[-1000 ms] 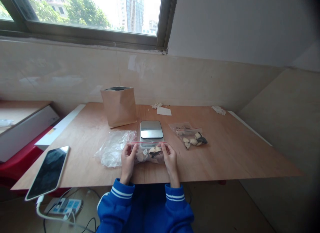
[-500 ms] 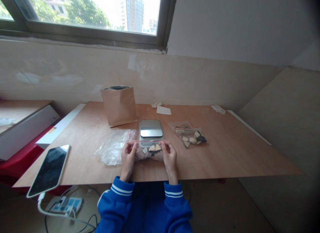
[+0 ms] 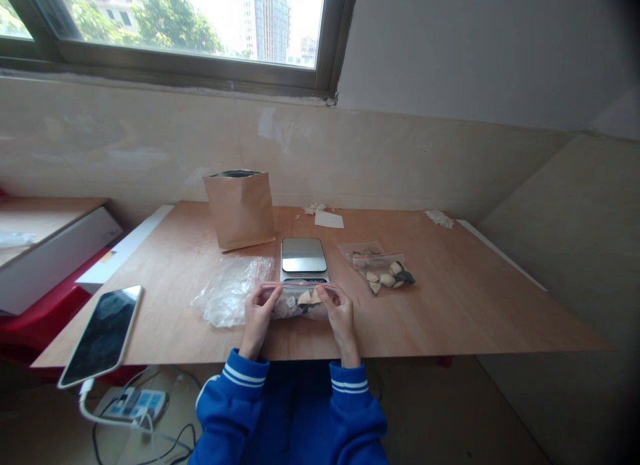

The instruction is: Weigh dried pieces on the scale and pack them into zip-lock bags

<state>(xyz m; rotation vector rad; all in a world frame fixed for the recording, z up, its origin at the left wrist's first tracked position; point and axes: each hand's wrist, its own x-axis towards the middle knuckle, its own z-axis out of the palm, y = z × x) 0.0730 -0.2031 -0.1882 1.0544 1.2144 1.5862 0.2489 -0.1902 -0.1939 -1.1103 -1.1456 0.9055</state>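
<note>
Between my hands is a clear zip bag (image 3: 300, 306) with a red strip along its top edge and pale and dark pieces inside. My left hand (image 3: 259, 316) pinches the strip near its left end. My right hand (image 3: 341, 313) pinches it near the right end, fingers closed. Just beyond the bag stands a kitchen scale (image 3: 303, 256) with a shiny metal plate; the bag and hands cover part of its front. To the left lies a pile of clear plastic bags (image 3: 227, 295). On the right, filled zip bags (image 3: 387, 275) hold similar pale and dark pieces.
An open brown paper pouch (image 3: 240, 212) stands at the back left. A white card (image 3: 329, 219) and crumpled scraps (image 3: 439, 218) lie along the back of the table (image 3: 475, 298). A tablet (image 3: 103, 335) with a cable overhangs the front left edge, above a power strip (image 3: 133, 404).
Both thumbs have moved inward along the bag's strip, toward each other. The bag stays held at the same place in front of the scale, and the view has shifted slightly.
</note>
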